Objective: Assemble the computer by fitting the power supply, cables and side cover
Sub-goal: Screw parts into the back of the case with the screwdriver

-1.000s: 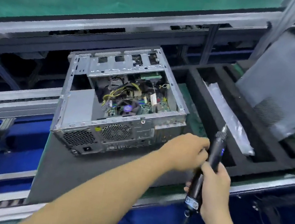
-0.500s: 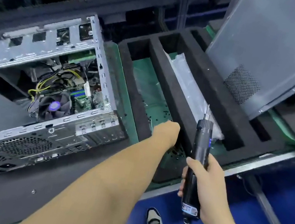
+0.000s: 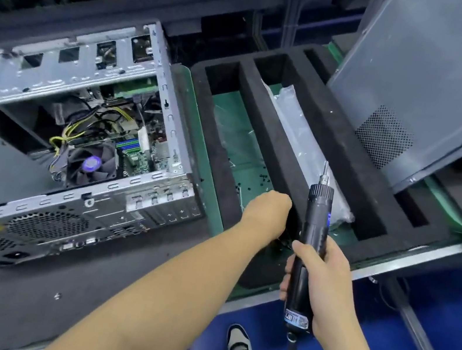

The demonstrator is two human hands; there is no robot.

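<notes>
Two hands are nearest: the right hand grips a screwdriver upright, bit up, while the left hand dips into the foam tray with fingers hidden (grip cannot be told). At nine o'clock lies the open case, fan showing. At one o'clock the side cover leans tilted over the tray's far end.

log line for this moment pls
right hand: grips electric screwdriver, bit up | left hand: reaching into foam tray, fingers hidden | computer case: open
</notes>
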